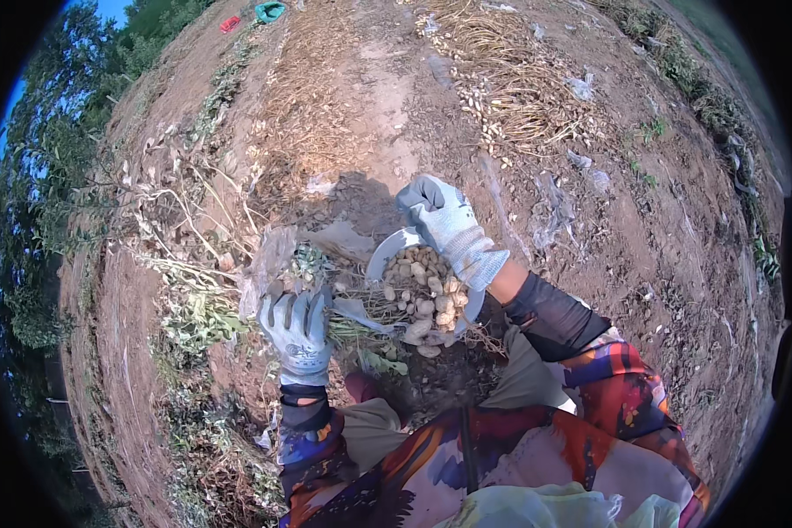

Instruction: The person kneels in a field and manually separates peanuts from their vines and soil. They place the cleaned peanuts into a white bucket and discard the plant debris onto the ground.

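My left hand (297, 333), in a grey-and-white work glove, is closed around the stems of a pulled peanut plant (356, 323). Torn clear plastic film (270, 257) clings to the plant beside my fingers. Its root end, with large pods (422, 320), lies over the near rim of a white tub (384, 254). Smaller peanuts (412, 261) are heaped inside the tub. My right hand (439, 214), gloved the same way, is curled into a fist above the tub's far right rim. Whether anything is inside that fist is hidden.
Dried peanut vines with pods (515, 86) lie in a row at the upper right, and dry straw (310, 112) runs along the upper left. Leafy uprooted plants (204, 310) lie to my left. Plastic film scraps (554, 211) litter the soil. A green container (269, 12) stands far off.
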Demonstrator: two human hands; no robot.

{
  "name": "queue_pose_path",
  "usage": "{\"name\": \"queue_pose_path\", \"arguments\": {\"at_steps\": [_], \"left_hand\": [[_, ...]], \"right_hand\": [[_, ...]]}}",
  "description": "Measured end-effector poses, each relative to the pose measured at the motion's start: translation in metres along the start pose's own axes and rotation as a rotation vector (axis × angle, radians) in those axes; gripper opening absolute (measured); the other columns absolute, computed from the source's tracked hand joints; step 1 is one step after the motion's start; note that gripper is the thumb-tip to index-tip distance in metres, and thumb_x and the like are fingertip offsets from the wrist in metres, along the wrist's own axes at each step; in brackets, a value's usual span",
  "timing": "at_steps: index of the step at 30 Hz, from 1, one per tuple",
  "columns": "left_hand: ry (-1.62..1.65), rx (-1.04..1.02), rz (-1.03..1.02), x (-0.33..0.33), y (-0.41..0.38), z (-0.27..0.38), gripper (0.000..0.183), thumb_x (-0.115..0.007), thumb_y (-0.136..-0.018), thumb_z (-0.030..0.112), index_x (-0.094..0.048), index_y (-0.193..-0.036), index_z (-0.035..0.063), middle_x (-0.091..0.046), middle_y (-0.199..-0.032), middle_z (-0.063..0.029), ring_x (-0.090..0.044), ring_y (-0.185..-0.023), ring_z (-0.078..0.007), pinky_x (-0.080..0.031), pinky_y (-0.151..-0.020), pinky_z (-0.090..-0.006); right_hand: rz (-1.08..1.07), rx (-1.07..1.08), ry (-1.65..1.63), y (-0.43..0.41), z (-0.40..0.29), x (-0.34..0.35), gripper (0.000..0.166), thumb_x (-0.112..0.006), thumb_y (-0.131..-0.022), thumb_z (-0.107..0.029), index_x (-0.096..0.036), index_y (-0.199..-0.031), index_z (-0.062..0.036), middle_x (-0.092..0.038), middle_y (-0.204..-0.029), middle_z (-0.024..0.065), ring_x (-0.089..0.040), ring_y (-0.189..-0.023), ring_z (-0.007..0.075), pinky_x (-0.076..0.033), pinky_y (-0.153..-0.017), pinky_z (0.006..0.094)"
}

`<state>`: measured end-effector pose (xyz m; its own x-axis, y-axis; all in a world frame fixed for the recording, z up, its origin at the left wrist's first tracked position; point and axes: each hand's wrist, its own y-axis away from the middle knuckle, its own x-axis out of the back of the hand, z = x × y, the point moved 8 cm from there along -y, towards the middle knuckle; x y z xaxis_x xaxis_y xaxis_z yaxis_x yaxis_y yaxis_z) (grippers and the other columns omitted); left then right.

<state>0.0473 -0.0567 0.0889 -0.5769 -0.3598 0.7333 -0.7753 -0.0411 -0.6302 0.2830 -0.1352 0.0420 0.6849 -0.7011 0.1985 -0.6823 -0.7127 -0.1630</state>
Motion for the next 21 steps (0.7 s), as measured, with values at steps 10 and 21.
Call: {"name": "queue_pose_path", "arguments": {"at_steps": [10, 21], "left_hand": [[0.099, -0.102, -0.138, -0.010, 0.000, 0.017, 0.031, -0.066, -0.066, 0.015, -0.063, -0.098, 0.0146, -0.054, -0.092, -0.0053, -0.050, -0.095, -0.0253, -0.038, -0.092, -0.0506], [0.106, -0.119, -0.209, -0.031, 0.007, 0.012, 0.031, -0.060, -0.069, 0.016, -0.063, -0.099, 0.0157, -0.055, -0.094, -0.0039, -0.050, -0.094, -0.0240, -0.037, -0.094, -0.0489]], "right_hand": [[-0.537, 0.315, -0.032, 0.014, -0.023, -0.032, 0.026, -0.064, -0.078, -0.018, -0.064, -0.101, -0.0071, -0.064, -0.092, 0.0098, -0.060, -0.083, 0.0254, -0.048, -0.076, 0.0325], [-0.479, 0.235, 0.208, 0.038, -0.004, -0.094, 0.021, -0.061, -0.080, -0.024, -0.063, -0.091, -0.0059, -0.062, -0.080, 0.0164, -0.060, -0.079, 0.0335, -0.047, -0.068, 0.0394]]}}
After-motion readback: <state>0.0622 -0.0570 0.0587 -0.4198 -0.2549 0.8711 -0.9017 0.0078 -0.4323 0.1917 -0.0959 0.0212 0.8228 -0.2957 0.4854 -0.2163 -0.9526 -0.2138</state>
